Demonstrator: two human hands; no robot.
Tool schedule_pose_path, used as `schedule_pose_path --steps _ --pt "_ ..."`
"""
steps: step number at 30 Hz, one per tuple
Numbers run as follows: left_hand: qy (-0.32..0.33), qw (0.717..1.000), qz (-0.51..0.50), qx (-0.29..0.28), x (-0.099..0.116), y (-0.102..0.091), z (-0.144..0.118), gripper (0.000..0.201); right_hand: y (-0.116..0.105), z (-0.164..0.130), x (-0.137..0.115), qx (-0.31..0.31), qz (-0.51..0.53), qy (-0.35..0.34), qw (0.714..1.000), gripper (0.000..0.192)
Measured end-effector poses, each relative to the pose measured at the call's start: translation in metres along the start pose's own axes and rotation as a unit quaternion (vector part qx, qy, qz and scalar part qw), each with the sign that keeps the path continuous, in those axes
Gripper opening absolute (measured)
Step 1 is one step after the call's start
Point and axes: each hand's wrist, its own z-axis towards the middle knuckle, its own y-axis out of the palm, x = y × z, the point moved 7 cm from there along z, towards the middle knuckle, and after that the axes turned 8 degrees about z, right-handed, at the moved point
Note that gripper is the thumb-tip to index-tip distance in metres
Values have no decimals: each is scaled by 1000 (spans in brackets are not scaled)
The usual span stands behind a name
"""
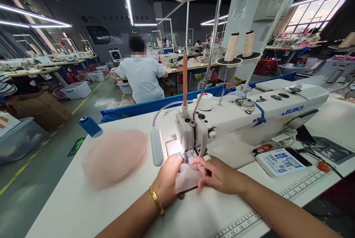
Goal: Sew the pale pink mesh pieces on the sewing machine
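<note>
A small piece of sheer pale pink fabric [188,179] lies at the needle area of a white sewing machine [222,116]. My left hand [168,177] grips its left edge, thumb close to the presser foot [189,155]. My right hand [219,175] holds the fabric from the right, fingers bent, the lower ones slightly blurred. The needle itself is too small to make out. To the left on the table lies a blurred heap of pale pink fabric [116,158].
A grey lamp [156,147] on a bendy neck stands left of the needle. A blue thread cone [90,126] lies at the table's left edge. Right of the hands are a white box [281,162], orange-handled snips [263,148] and a printed ruler [246,225]. A co-worker [141,77] sits beyond.
</note>
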Motion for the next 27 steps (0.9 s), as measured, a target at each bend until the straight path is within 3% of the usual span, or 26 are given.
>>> schedule_pose_path --steps 2,3,5,9,13,19,27 --pt "4 1000 0 -14 -2 5 0 5 11 0 -2 -50 -83 -27 995 50" --pt "5 1000 1 -21 -3 8 0 3 13 0 -2 -47 -124 -44 990 41" --pt "-1 1000 3 -24 -6 11 1 13 11 -1 -3 9 -175 -74 982 20" --pt "-28 999 -13 -42 -13 15 8 14 -8 -6 -9 176 -129 -93 972 27" --pt "-47 997 -37 -56 -16 12 14 20 -17 -7 -17 245 -25 -98 964 25" --pt "-68 993 -65 -66 -18 13 16 18 -19 -3 -12 265 69 -24 962 39" --pt "-75 993 -76 -44 -21 14 14 17 -21 -1 -12 252 122 -20 960 45"
